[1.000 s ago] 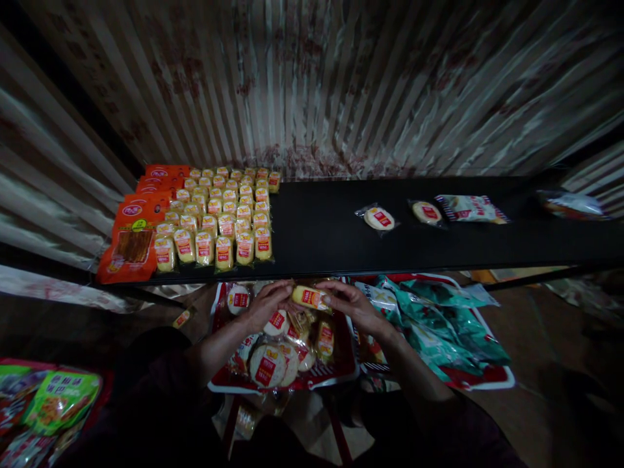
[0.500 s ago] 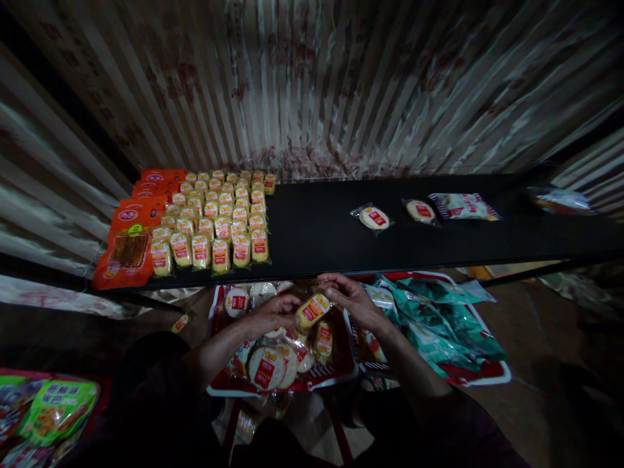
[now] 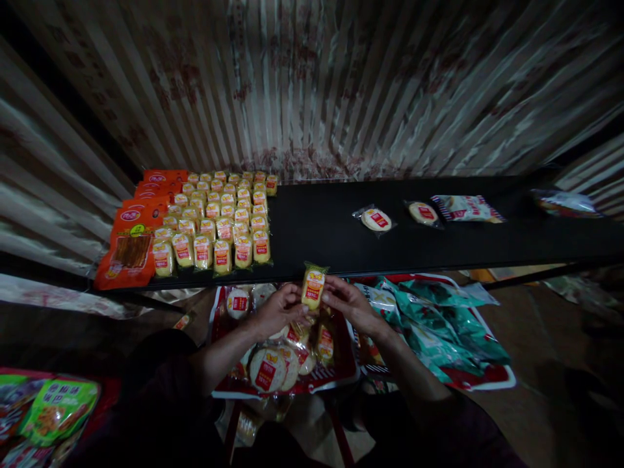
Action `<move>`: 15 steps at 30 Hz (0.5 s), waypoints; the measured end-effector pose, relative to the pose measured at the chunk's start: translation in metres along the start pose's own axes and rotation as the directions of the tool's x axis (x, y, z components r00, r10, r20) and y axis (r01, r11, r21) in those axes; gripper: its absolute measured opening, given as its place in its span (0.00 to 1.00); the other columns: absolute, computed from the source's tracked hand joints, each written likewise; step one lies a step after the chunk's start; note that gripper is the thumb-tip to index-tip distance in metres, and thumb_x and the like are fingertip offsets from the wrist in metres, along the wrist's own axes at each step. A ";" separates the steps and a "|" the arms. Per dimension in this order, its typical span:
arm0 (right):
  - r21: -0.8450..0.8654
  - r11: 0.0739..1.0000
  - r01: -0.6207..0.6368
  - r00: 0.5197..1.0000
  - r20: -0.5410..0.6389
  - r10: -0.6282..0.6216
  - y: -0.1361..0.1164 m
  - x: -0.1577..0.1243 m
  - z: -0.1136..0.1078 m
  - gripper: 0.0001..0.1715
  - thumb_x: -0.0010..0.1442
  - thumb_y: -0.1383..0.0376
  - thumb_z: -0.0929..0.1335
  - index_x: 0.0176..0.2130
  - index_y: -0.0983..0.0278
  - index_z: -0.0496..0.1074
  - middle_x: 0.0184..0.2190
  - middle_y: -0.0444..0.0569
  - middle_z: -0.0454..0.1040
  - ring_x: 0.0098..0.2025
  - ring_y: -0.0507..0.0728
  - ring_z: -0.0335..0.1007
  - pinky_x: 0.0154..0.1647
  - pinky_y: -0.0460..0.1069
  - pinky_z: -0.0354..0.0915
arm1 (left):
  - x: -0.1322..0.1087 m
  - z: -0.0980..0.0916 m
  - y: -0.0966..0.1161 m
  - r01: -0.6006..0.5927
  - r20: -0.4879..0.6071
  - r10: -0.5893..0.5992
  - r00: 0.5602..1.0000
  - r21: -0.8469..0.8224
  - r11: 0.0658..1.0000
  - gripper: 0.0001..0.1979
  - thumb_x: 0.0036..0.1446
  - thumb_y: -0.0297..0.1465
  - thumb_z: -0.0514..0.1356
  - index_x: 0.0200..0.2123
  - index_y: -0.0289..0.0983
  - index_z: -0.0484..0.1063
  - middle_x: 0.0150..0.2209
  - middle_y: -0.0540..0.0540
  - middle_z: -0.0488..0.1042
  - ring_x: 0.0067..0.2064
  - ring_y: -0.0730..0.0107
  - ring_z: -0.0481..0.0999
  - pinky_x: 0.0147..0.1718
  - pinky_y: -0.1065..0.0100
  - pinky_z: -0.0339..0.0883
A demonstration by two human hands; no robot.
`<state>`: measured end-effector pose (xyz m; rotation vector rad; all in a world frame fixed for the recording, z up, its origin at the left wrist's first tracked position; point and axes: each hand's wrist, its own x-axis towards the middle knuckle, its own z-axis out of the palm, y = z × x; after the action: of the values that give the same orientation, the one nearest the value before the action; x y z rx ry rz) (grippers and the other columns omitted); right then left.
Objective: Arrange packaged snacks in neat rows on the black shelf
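Between my two hands a small yellow packaged cake [image 3: 313, 286] stands upright, its red label facing me. My left hand [image 3: 279, 311] grips its left side, and my right hand [image 3: 350, 303] pinches its right edge. Just below them is a red basket [image 3: 351, 364] with a white rim, holding round white packaged crackers [image 3: 268, 370] and a few more yellow cakes [image 3: 325, 344]. Ahead, on the black shelf [image 3: 312, 227], matching yellow cakes [image 3: 223, 256] stand in several tight rows.
Orange snack bags [image 3: 127, 250] lie at the shelf's left end. Farther right on it are two round packaged crackers [image 3: 376, 220], a striped bag [image 3: 468, 208] and another packet [image 3: 568, 203]. A second basket [image 3: 502, 380] holds green bags [image 3: 433, 325]. Another container at lower left holds a bright green bag [image 3: 61, 409].
The yellow cake has turned from tilted to upright and risen a little toward the shelf's front edge. Both hands have closed in around it.
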<state>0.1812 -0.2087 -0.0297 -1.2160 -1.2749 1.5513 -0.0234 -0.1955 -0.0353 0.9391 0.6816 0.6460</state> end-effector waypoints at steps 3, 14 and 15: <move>-0.008 1.000 0.021 1.000 -0.019 -0.021 -0.001 0.001 0.001 0.27 0.54 0.54 0.71 0.51 0.59 0.70 0.41 0.48 0.77 0.41 0.56 0.72 0.43 0.51 0.66 | 0.003 0.001 -0.003 -0.043 -0.014 0.043 0.999 0.035 0.998 0.23 0.46 0.43 0.68 0.38 0.36 0.63 0.37 0.46 0.74 0.38 0.65 0.77 0.33 0.65 0.72; 0.026 0.999 0.046 0.995 -0.085 -0.044 -0.001 0.004 0.005 0.23 0.54 0.53 0.71 0.48 0.59 0.72 0.41 0.47 0.77 0.42 0.57 0.73 0.47 0.53 0.67 | 0.010 0.007 -0.010 -0.153 -0.109 0.176 0.978 0.187 0.970 0.20 0.52 0.43 0.62 0.43 0.37 0.65 0.37 0.46 0.74 0.35 0.68 0.77 0.34 0.67 0.71; 0.025 0.998 0.051 0.994 -0.095 -0.048 -0.003 0.005 0.006 0.23 0.54 0.53 0.71 0.47 0.59 0.72 0.41 0.47 0.77 0.42 0.57 0.73 0.47 0.53 0.67 | 0.011 0.007 -0.010 -0.169 -0.115 0.196 0.974 0.211 0.963 0.19 0.53 0.41 0.61 0.44 0.37 0.65 0.36 0.46 0.75 0.35 0.69 0.77 0.34 0.67 0.71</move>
<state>0.1746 -0.2051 -0.0270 -1.2167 -1.2101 1.4542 -0.0092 -0.1951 -0.0432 1.1618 0.7965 0.8220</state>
